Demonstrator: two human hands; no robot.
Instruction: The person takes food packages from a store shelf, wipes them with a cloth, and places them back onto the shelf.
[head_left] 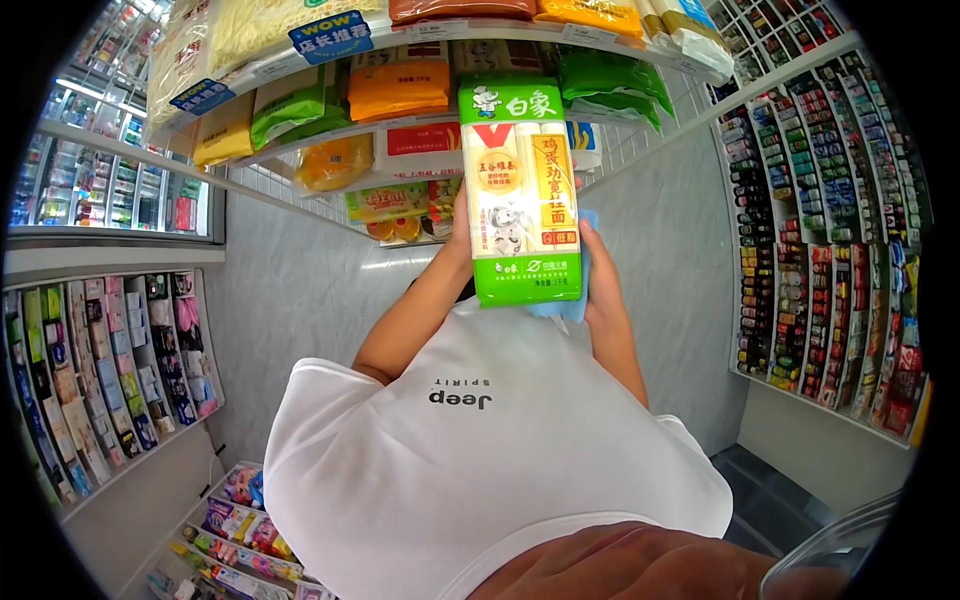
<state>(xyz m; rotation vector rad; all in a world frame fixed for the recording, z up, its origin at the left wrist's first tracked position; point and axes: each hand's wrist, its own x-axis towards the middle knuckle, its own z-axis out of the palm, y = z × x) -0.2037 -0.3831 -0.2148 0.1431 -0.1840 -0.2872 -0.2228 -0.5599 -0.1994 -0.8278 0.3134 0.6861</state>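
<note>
A green and white noodle package (522, 190) stands lengthwise in front of my chest, its printed face toward the camera. My left hand (461, 228) grips its left edge, with the fingers hidden behind it. At the lower right edge is my right hand (600, 268), holding a light blue cloth (573, 308) against the side and back of the package. Most of the right fingers are out of sight behind the cloth and package.
Ahead, a shelf (440, 35) holds more bagged noodles, including an orange pack (400, 80) and a green pack (290, 105). Racks of small goods line the left, and bottles and cans (800, 230) the right. A grey floor (670, 230) lies below.
</note>
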